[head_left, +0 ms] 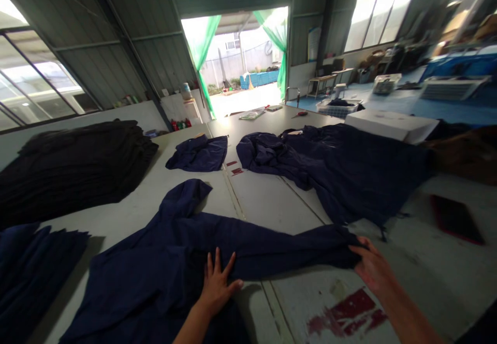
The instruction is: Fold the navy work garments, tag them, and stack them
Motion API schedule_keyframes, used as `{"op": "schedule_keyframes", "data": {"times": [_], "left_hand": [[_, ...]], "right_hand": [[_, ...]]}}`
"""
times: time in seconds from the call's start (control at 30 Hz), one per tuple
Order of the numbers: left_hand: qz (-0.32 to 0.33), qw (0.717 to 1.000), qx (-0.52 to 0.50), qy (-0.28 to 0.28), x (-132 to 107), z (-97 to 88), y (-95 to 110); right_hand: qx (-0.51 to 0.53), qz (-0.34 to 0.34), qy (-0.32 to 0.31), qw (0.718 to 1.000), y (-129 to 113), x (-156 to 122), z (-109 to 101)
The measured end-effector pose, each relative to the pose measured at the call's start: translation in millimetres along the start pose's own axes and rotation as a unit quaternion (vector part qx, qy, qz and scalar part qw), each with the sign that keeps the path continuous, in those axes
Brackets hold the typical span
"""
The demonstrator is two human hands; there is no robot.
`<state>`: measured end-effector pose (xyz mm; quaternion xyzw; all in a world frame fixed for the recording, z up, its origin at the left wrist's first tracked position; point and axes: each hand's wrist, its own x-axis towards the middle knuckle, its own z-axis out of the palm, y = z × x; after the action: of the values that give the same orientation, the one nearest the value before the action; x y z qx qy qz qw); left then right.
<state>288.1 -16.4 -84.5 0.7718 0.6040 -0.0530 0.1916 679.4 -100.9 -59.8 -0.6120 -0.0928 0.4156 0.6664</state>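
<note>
A navy hooded jacket (155, 261) lies spread on the white table (264, 199), its hood toward the far side and one sleeve stretched to the right. My left hand (216, 285) rests flat on the jacket near the base of that sleeve, fingers spread. At the sleeve's cuff end, my right hand (370, 263) is closed on the fabric between thumb and fingers. Beyond the sleeve lies another navy garment (349, 162), bunched at its left end. A smaller folded navy piece (198, 153) sits past the hood.
Stacks of dark garments (77, 162) and navy cloth (34, 271) stand at the left. A dark flat tablet-like object (457, 218) lies at the right, with a white box (392, 125) behind. Small scissors-like red-handled tool (302, 113) lies near the far edge. A doorway opens beyond.
</note>
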Motion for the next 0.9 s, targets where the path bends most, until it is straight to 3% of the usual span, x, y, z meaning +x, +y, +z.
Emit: {"op": "schedule_keyframes", "data": {"times": [0.17, 0.33, 0.53, 0.7, 0.83, 0.9], "left_hand": [[0.018, 0.997, 0.045, 0.065, 22, -25.4, 27], [0.029, 0.997, 0.054, 0.039, 53, -32.3, 45], [0.025, 0.996, 0.081, 0.03, 68, -30.5, 51], [0.077, 0.992, 0.097, 0.012, 84, -36.5, 58], [0.084, 0.992, 0.098, 0.006, 90, -38.0, 57], [0.083, 0.992, 0.092, 0.03, 88, -38.8, 55]], "right_hand": [[-0.093, 0.112, -0.083, 0.986, -3, -9, -6], [-0.211, 0.132, -0.188, 0.95, -3, -15, -7], [-0.093, 0.013, -0.068, 0.993, -2, -5, -19], [-0.072, 0.053, -0.149, 0.985, -7, -13, -24], [-0.069, 0.034, -0.139, 0.987, -6, -16, -28], [-0.066, 0.035, -0.142, 0.987, -3, -13, -30]]}}
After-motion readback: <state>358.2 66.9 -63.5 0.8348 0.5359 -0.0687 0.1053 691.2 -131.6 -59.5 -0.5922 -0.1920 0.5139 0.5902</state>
